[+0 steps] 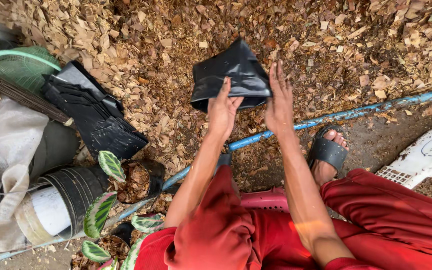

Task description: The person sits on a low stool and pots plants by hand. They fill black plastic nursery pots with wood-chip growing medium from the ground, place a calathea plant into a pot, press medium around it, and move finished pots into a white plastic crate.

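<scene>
Both hands hold a soft black plastic nursery bag (232, 75) above the heap of dry brown wood chips (176, 45) that covers the ground. The left hand (222, 111) pinches the bag's lower edge between thumb and fingers; the right hand (279, 102) lies flat against its right side, fingers straight. The bag looks flat and empty, with nothing scooped in yet. Near the left edge of the heap lies a stack of flat black bags (93, 117), seemingly unused. Beside the person's knee, a black bag with a striped green plant (133, 180) looks already filled.
</scene>
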Action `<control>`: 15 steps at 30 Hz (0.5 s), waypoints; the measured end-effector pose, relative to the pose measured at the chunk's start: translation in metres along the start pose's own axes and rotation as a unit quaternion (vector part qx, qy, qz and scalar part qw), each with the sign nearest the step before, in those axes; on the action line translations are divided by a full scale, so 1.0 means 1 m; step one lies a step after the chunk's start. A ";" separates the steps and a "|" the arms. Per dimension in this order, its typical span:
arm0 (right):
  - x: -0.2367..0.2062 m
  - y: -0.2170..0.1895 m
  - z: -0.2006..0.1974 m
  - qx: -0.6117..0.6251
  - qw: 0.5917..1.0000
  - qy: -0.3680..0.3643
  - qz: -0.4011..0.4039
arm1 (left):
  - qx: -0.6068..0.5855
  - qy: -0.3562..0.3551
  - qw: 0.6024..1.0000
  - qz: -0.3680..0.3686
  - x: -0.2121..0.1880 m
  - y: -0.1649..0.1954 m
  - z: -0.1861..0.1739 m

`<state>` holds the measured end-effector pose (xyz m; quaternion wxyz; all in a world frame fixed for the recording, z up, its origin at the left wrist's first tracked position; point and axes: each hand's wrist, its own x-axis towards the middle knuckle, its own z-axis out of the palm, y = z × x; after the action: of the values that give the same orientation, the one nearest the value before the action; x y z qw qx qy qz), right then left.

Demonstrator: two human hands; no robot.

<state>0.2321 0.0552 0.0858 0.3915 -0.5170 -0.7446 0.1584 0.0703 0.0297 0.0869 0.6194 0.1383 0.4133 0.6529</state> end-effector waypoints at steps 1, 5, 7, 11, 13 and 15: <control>-0.003 -0.002 0.004 0.092 0.995 0.033 0.023 | -0.034 -0.023 0.999 -0.013 -0.001 0.003 0.003; -0.018 0.006 0.019 0.288 0.843 0.101 0.443 | -0.127 -0.085 0.988 0.001 -0.004 0.025 0.001; -0.026 0.019 0.025 0.182 0.935 0.104 0.286 | -0.141 -0.050 0.988 0.042 -0.004 0.033 -0.008; -0.039 0.039 0.036 0.043 0.977 0.131 0.162 | -0.066 0.027 0.995 0.067 0.000 0.027 -0.023; -0.041 0.041 0.036 0.024 0.985 0.130 0.110 | -0.040 0.036 0.996 0.072 0.004 0.019 -0.029; -0.040 0.036 0.032 0.003 0.990 0.109 0.086 | -0.054 0.064 0.993 0.084 0.008 0.013 -0.033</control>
<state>0.2376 0.0397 0.0256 0.4565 -0.5922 -0.6498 0.1365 0.0372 0.0259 0.0727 0.5414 0.0969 0.4027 0.7317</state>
